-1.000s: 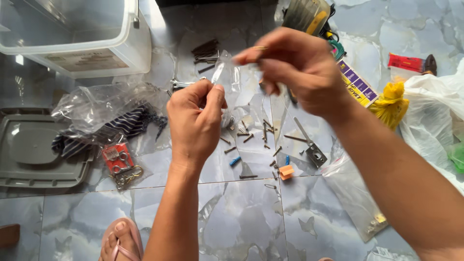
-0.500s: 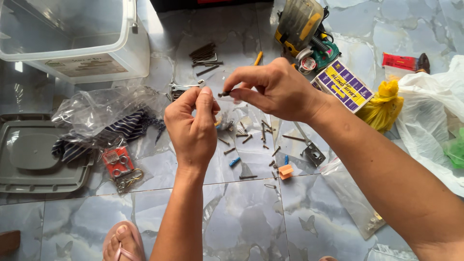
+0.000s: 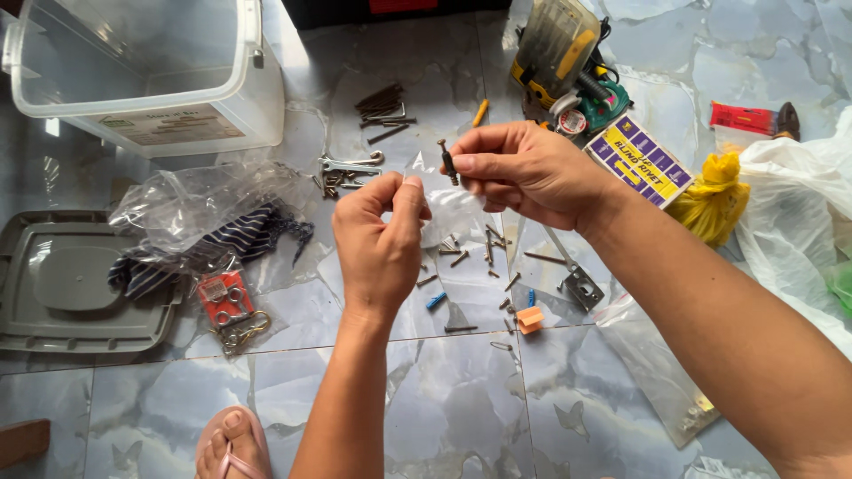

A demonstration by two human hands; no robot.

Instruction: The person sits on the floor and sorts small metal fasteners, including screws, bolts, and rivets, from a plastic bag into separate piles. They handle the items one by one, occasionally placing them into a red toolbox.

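Your right hand (image 3: pixel 524 173) pinches a dark screw (image 3: pixel 446 160) between thumb and forefinger, holding it nearly upright with its head at the top, just above the small clear bag (image 3: pixel 446 211). Your left hand (image 3: pixel 382 239) is closed in a pinch on the left edge of that bag, thumb and fingers pressed together on the plastic, so the bag hangs between your two hands above the tiled floor (image 3: pixel 444 408). Directly below the bag, loose screws (image 3: pixel 484 244) lie scattered on the floor, with a small blue plug (image 3: pixel 435 300) and an orange plastic piece (image 3: pixel 530 317) just beyond them toward you. To the right of the bag lies a metal bracket (image 3: pixel 579 286), and farther right a flat clear packet (image 3: pixel 657 372). Beyond the bag, away from you, a bundle of dark nails (image 3: pixel 382 105) lies near a yellow pencil stub (image 3: pixel 479 112). Up and to the left of the bag stands a clear plastic bin (image 3: pixel 160 80); left of the bag a crumpled clear wrapper (image 3: pixel 195 204) covers a striped cloth (image 3: pixel 222 239), with a grey lid (image 3: pixel 71 284) farther left. Up and to the right of the bag sit a yellow tool (image 3: pixel 559 44) and a purple-and-yellow box (image 3: pixel 641 160).
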